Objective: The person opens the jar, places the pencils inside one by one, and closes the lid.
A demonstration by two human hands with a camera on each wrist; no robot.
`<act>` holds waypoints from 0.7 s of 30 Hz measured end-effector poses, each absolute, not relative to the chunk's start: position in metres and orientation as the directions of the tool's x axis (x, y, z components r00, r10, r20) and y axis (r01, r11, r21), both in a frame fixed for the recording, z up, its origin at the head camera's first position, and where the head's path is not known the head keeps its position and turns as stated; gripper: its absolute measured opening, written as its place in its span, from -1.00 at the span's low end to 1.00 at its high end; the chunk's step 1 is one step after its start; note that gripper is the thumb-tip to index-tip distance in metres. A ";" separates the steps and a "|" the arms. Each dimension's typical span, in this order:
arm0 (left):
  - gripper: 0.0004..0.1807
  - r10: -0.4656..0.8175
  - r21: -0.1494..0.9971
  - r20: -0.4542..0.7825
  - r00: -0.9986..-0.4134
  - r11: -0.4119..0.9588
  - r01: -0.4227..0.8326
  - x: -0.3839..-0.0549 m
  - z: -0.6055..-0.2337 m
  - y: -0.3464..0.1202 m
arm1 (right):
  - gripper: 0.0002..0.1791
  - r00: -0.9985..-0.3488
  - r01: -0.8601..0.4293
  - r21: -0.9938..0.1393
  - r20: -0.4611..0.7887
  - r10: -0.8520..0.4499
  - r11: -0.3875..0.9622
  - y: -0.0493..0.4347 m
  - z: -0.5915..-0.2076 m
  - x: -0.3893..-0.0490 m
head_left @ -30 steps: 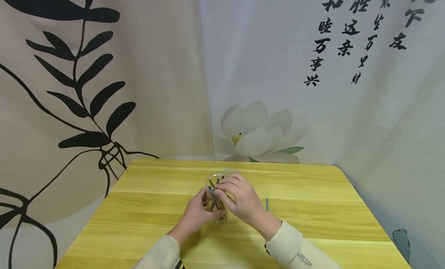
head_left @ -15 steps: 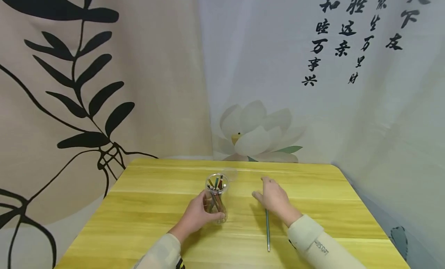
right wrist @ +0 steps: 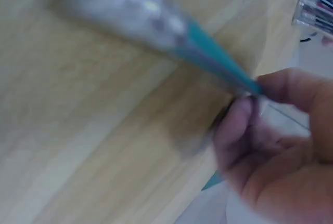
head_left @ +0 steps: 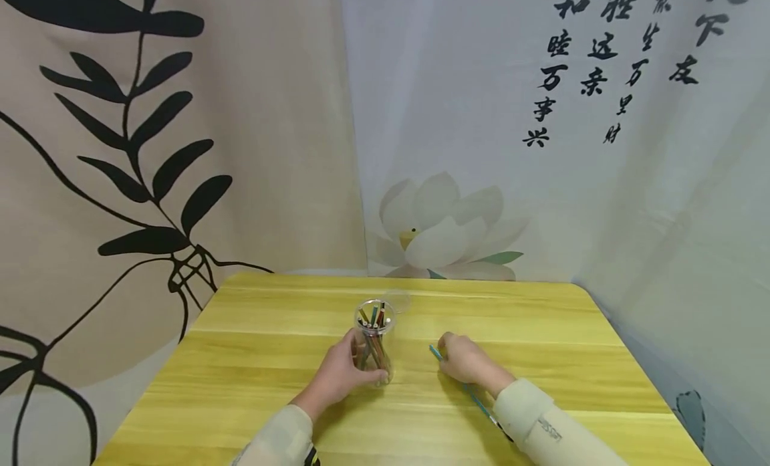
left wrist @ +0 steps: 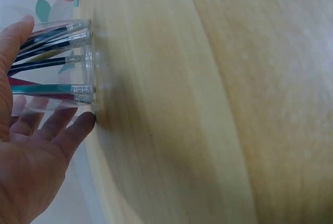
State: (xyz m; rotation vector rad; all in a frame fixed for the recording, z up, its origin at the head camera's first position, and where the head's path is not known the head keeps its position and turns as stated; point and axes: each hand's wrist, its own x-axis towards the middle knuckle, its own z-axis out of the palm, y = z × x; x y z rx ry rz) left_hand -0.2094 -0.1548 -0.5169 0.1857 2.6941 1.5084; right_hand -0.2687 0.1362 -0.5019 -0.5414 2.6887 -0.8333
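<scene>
A clear plastic jar (head_left: 390, 342) stands upright on the table, holding several pencils (head_left: 375, 315) of different colours. My left hand (head_left: 337, 374) grips the jar's lower side, thumb toward the front. In the left wrist view, the pencils' metal-capped ends (left wrist: 78, 89) show at the base of the jar, with fingers curved around the wall. To the right of it, my right hand (head_left: 470, 363) pinches a teal pencil (head_left: 481, 406), which slants from upper left to lower right. The right wrist view has this pencil's silvery end (right wrist: 140, 13) near the camera, blurred, and thumb and fingertip on the shaft.
A clear round lid (head_left: 398, 301) lies on the table behind the jar. The yellow wood-grain table (head_left: 252, 345) has its far edge close to the hanging cloth backdrop (head_left: 289, 152), printed with leaves, a lotus and characters.
My right hand left the jar, moved right and took hold of the teal pencil. The pencil has swung from near vertical to a slant. My left hand stays on the jar.
</scene>
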 end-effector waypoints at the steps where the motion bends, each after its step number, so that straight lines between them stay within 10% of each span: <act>1: -0.20 0.132 0.853 0.018 -0.991 0.515 0.084 -0.209 -0.518 -0.155 | -0.64 -0.888 -0.294 -0.597 -0.119 -0.445 0.746 0.137 -0.498 -0.269; 8: -0.17 0.109 0.850 0.017 -0.994 0.522 0.072 -0.210 -0.519 -0.156 | -0.66 -0.858 -0.511 -0.703 0.379 -0.348 0.494 0.130 -0.437 -0.262; 15: -0.18 0.117 0.850 0.021 -0.993 0.520 0.079 -0.209 -0.520 -0.156 | -0.37 -0.419 -0.902 -0.356 0.859 -0.295 0.244 0.108 -0.390 -0.245; 21: -0.23 0.117 0.835 0.034 -0.992 0.542 0.093 -0.210 -0.523 -0.155 | -0.57 -0.269 -0.963 -0.264 0.949 -0.164 0.053 0.088 -0.362 -0.238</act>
